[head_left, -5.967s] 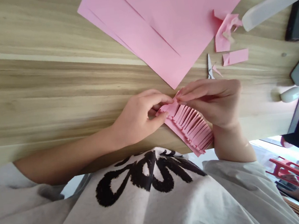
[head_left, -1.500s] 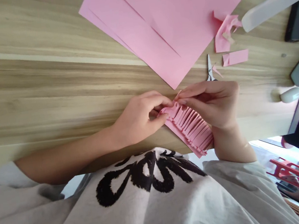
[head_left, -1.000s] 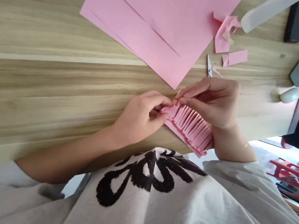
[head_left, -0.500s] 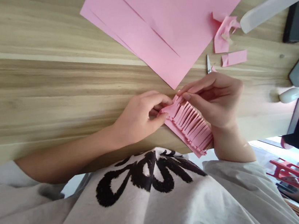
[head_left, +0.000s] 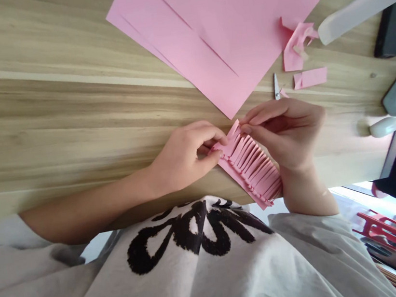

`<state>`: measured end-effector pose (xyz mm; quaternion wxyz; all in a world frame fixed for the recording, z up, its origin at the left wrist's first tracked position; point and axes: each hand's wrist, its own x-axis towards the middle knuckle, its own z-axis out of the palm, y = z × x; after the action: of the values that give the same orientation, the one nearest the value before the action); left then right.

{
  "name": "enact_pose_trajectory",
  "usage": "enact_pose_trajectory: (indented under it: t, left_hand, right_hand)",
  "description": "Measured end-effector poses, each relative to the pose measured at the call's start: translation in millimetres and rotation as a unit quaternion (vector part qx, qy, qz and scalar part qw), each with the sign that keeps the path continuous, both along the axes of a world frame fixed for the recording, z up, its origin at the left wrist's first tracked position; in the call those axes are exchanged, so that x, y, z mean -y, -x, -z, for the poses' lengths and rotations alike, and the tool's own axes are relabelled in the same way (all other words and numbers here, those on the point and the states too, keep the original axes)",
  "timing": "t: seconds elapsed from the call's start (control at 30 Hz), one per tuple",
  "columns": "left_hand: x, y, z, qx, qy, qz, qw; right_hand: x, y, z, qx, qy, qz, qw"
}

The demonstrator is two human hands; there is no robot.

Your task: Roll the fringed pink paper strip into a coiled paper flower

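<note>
The fringed pink paper point(head_left: 259, 167) lies slantwise at the near edge of the counter point(head_left: 70, 121), between the hands, its lower corner seeming to jut past that edge. The left hand point(head_left: 198, 151) grips its upper left end between thumb and fingers; the right hand point(head_left: 285, 129) has thumb and fingertips pinched together on the tip of an uppermost strip.

The slits run close to the folded band, so a sideways tug by the right hand could tear a strip off at its root. If the left grip slackens, the piece could swivel, and pressure from the right wrist might crease the lower strips.

The right hand and wrist hide some of the outer strip ends, and whether glue is on the pinched tip cannot be told. The handles of the scissors point(head_left: 276, 87) are out of sight behind that hand. The large pink sheets point(head_left: 219, 33) run off the top, and the row of small loops along the band is too fine to count.
</note>
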<state>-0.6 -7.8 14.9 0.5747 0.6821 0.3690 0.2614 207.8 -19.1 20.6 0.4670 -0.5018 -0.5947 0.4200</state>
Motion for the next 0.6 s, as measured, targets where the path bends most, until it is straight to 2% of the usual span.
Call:
enact_pose_trajectory:
  t: [0.33, 0.6]
  left_hand:
    - [1.0, 0.2, 0.7, -0.015, 0.005, -0.002, 1.0]
    - [1.0, -0.2, -2.7, -0.025, -0.003, 0.003, 1.0]
  right_hand:
    - [1.3, 0.3, -0.7, -0.043, 0.018, -0.014, 0.999]
    - [2.9, 0.9, -4.3, -0.01, 0.058, -0.015, 0.998]
